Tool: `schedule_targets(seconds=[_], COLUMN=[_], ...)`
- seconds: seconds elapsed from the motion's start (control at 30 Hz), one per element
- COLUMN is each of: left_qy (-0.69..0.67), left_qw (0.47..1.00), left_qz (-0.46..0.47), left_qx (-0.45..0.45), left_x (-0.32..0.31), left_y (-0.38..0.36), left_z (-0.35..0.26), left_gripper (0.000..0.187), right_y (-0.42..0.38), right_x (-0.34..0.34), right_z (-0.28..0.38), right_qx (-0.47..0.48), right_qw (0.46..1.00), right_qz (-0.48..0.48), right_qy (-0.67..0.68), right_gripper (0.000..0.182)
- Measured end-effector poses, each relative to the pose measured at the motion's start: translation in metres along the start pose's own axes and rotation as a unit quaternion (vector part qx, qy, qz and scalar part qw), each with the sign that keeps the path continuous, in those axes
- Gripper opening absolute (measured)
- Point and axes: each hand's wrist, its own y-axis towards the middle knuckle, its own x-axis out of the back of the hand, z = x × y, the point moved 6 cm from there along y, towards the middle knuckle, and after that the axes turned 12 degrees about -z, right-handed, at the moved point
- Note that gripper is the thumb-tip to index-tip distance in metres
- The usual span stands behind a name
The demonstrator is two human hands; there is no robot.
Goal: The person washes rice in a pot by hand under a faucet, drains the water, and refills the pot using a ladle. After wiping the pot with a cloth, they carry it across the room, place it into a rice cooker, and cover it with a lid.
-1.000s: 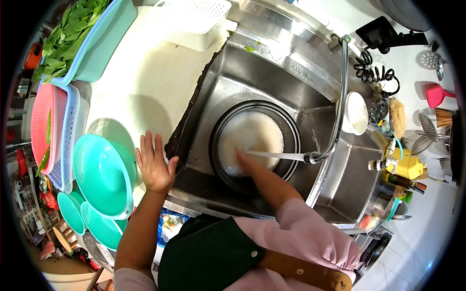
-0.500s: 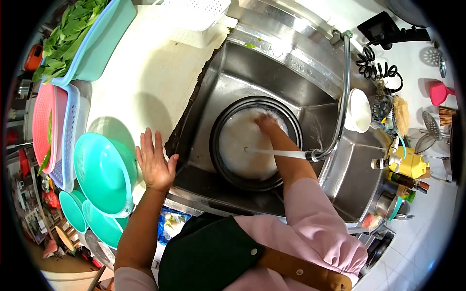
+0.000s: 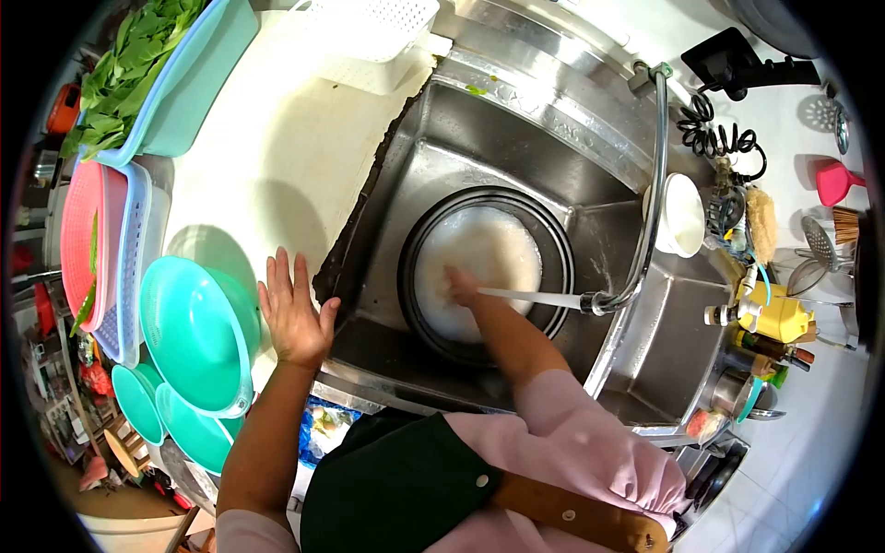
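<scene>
Right hand [image 3: 464, 288] nearer, inside round pot [image 3: 557, 263], fingers in cloudy water [image 3: 498, 240], grip unclear; left hand [image 3: 300, 323] outside pot, fingers spread, empty.

Pink sleeves [image 3: 599, 442], green apron [image 3: 387, 488], brown strap [image 3: 535, 505]

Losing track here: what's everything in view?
Pot: one, black, in sink
Water: cloudy white, in pot
Sink: one, steel, centre
Tap: one, silver, over sink
Counter: one, cream, left
Basins: three visible, teal, left
Baskets: several, pink, blue, white, left
Tub: one, aqua, upper left
Leaves: heap, green, in tub
Bowl: at least one, white, right
Bottle: one, yellow, right
Utensils: several, mixed, right
Apron: one, green, bottom
Left grip: one, at counter
Right grip: one, in water
</scene>
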Motion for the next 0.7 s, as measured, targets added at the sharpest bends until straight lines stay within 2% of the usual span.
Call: schedule_targets(seconds=[0.1,0.13,0.2,0.23,0.27,0.3,0.37,0.43,0.5,0.53,0.6,0.7], left_qy=[-0.005,-0.005,-0.004,-0.006,-0.006,-0.006,-0.001,0.004,0.003,0.002,0.005,0.008], left_qw=[1.0,1.0,1.0,1.0,1.0,1.0,1.0,1.0,1.0,1.0,1.0,1.0], left_qz=[0.002,0.004,-0.002,-0.003,-0.004,-0.007,-0.003,0.003,-0.005,-0.006,-0.002,0.001], left_qx=[0.001,-0.001,-0.004,-0.002,-0.004,-0.006,-0.005,-0.001,-0.01,-0.008,-0.006,-0.006], left_x=[0.0,0.0,0.0,-0.001,-0.001,0.0,0.001,-0.001,-0.002,-0.002,-0.001,0.0], left_y=[0.0,0.0,0.0,0.0,-0.001,-0.001,0.0,0.0,-0.002,-0.002,-0.001,0.001], left_z=[-0.001,-0.001,-0.001,0.0,0.0,0.001,0.002,0.004,0.005,0.005,0.004,0.001], left_gripper=[0.071,0.071,0.07,0.07,0.07,0.07,0.07,0.07,0.069,0.069,0.069,0.068], right_y=[0.032,0.036,0.044,0.037,0.028,0.009,-0.019,-0.028,-0.056,-0.065,-0.066,-0.064], right_x=[0.004,0.011,0.033,0.023,0.027,0.033,0.041,0.121,0.08,0.066,0.038,-0.143], right_z=[-0.004,-0.006,-0.006,-0.009,-0.025,-0.042,-0.031,0.01,0.031,0.035,0.038,-0.007], right_qx=[-0.093,-0.095,-0.065,-0.064,-0.211,-0.346,-0.236,-0.194,-0.066,-0.065,-0.04,0.087], right_qw=[0.973,0.973,0.991,0.991,0.975,0.915,0.971,0.978,0.973,0.973,0.992,0.946], right_qz=[0.201,0.201,0.113,0.115,-0.021,-0.158,0.019,0.074,0.223,0.223,0.115,0.304], right_qy=[-0.062,-0.06,0.007,0.005,0.072,0.135,0.041,0.023,0.009,0.008,-0.005,-0.076], right_gripper=[0.044,0.044,0.029,0.029,0.027,0.027,0.031,0.035,0.033,0.033,0.027,0.026])
